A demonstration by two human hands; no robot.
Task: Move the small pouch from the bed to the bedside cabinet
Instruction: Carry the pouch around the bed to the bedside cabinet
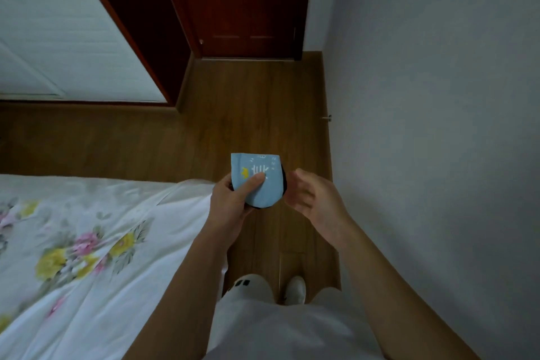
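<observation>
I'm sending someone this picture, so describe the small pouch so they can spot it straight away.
Start at the bed with the floral cover on the left, then look just past its corner, above the wooden floor. There the left hand holds the small pouch; the right hand is open beside it. It is the only light blue thing, with white characters and a yellow mark.

A bed covered by a white sheet printed with pink and yellow flowers (87,242) fills the lower left of the frame. A brown wood-plank floor (248,114) runs through the centre, with a white shoe (295,289) standing on it near the bottom.
</observation>
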